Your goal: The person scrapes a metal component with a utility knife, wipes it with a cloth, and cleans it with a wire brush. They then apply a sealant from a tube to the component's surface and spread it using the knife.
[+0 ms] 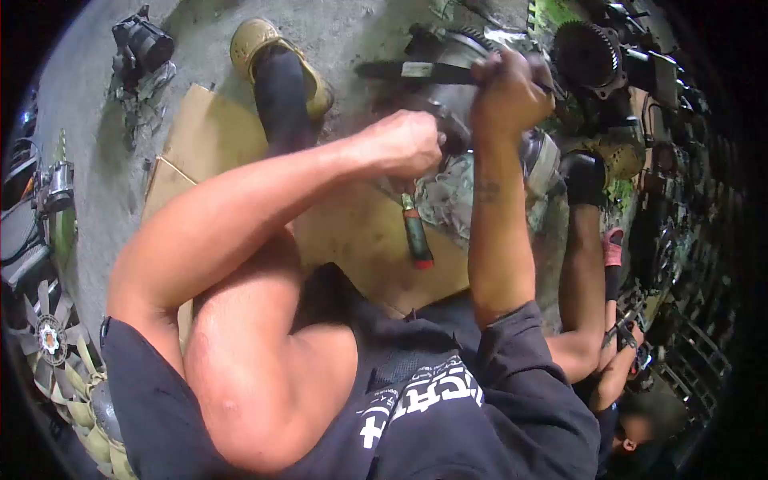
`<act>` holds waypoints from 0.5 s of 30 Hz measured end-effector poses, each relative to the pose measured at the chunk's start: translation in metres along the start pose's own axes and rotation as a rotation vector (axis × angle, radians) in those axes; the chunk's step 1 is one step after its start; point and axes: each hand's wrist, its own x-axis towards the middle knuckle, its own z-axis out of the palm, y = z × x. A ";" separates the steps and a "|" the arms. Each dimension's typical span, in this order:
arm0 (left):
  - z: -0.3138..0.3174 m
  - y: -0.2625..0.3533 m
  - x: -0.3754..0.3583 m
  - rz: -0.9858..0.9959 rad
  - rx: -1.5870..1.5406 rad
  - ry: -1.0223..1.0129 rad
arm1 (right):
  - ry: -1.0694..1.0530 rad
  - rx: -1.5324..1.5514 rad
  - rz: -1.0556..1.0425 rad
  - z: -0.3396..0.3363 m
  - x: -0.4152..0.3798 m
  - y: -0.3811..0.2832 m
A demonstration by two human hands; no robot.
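My right hand (512,96) is closed around a long dark tool (420,72) with a pale label, blurred and pointing left over a metal machine part (452,100). My left hand (410,144) is a fist at the near left side of that part; I cannot tell what is inside it. Just below the fist, a tool with a red-and-black handle (416,236) shows over the cardboard (360,240), its metal end reaching up toward my fingers. Crumpled, greasy plastic (448,192) lies between my forearms.
A toothed gear (588,52) on a housing stands at the back right. Another dark metal part (144,48) sits on the concrete at the far left. Fan blades (52,340) are at lower left. Another person (624,376) is close on the right, among many machine parts.
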 end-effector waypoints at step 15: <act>0.004 -0.003 0.002 -0.096 -0.135 -0.030 | -0.131 -1.731 -1.130 -0.007 0.049 -0.016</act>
